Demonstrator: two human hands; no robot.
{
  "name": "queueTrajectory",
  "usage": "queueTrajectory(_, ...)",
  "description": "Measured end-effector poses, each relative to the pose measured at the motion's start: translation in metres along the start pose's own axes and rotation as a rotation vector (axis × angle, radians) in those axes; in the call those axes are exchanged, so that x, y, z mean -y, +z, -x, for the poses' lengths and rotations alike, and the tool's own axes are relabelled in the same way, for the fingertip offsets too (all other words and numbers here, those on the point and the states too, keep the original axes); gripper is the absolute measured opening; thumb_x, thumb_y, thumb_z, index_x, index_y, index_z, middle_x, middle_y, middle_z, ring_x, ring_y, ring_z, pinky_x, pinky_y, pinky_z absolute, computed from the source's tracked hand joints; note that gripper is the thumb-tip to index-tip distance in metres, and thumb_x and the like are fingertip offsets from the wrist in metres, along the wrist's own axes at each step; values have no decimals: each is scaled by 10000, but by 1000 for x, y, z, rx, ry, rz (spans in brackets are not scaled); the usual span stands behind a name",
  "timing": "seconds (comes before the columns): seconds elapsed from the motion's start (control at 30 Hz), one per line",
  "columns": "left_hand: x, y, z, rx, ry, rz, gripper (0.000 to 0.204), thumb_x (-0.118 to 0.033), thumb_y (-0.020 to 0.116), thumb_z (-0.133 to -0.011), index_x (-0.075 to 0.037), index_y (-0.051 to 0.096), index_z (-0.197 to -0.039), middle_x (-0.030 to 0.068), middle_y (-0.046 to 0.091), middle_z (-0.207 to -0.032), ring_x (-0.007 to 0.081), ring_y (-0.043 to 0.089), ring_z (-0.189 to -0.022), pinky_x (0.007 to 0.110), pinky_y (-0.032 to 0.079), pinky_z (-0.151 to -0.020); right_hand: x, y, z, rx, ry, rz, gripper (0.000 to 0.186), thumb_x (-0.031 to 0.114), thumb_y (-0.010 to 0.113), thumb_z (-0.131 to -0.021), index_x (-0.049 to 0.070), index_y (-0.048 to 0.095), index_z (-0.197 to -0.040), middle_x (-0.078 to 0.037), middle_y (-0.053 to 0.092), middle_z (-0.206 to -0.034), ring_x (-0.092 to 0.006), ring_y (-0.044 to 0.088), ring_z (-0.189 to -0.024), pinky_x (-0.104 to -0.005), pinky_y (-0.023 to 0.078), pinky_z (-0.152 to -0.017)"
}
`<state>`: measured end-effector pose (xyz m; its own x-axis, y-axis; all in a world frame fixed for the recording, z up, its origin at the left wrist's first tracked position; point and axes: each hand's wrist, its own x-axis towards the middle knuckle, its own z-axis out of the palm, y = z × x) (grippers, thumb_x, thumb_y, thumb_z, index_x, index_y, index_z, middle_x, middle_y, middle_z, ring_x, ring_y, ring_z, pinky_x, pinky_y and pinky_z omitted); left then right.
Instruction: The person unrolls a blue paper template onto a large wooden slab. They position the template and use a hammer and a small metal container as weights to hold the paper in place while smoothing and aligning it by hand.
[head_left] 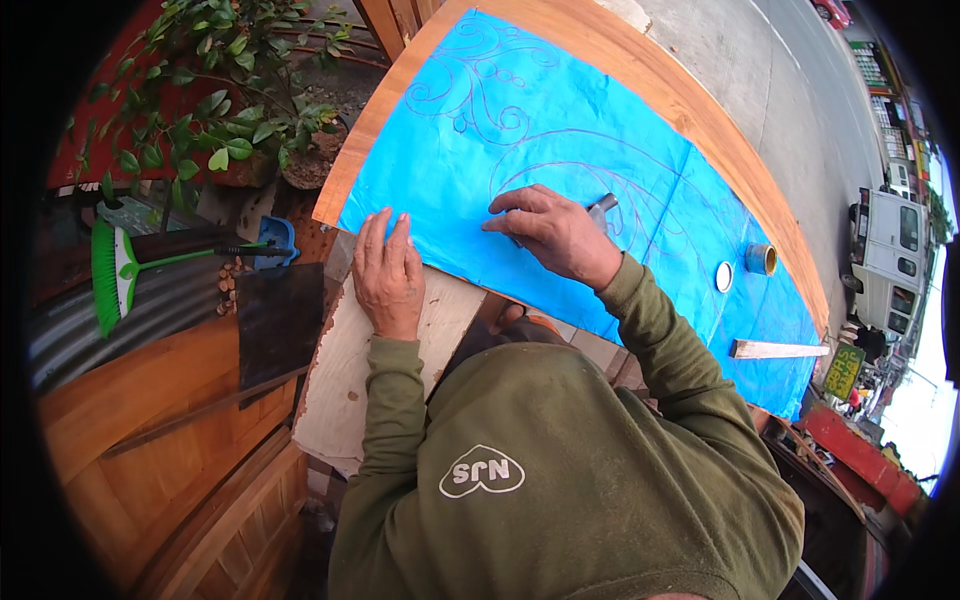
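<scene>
A bright blue sheet (440, 170) with scrolls and curved lines drawn on it covers a large wooden panel, whose brown curved border (690, 105) shows around it. My left hand (388, 285) lies with fingers stretched out, the fingertips at the sheet's near left edge and the palm over a worn pale board (345, 400). Over the middle of the sheet, my right hand (555, 235) has its fingers curled in a pinch; what they hold, if anything, is hidden. Just behind that hand a dark grey, rounded tool end (605, 203) shows, its kind unclear.
An open small can (762, 259), a round white lid (724, 276) and a wooden strip (780, 349) rest on the sheet's right part. Leafy potted plants (230, 120), a green broom (115, 265) and a blue dustpan (275, 243) are at left. A white van (888, 250) stands along the road.
</scene>
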<state>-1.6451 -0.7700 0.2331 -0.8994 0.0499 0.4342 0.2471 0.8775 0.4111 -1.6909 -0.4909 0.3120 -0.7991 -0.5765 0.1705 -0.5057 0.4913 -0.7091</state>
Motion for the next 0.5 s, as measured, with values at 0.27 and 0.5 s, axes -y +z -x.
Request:
queueTrajectory(0.27, 2, 1, 0, -59, -2, 0, 308, -86, 725, -995, -97, 772, -1300, 121, 696, -1398, 353, 647, -1343, 476, 547, -1113, -1, 9, 28, 78, 95, 242, 415, 8, 689, -865, 94, 717, -1270, -112, 707, -1204, -325, 671, -1037, -437, 573, -959)
queueTrajectory(0.5, 3, 5, 0, -144, -51, 74, 275, -77, 781, -968, -110, 764, -1241, 106, 730, -1302, 350, 699, -1264, 459, 577, -1052, 17, 35, -6, -30, 138, 285, 494, 15, 722, -877, 104, 660, -1359, -123, 722, -1135, -326, 693, -1016, -451, 583, -880)
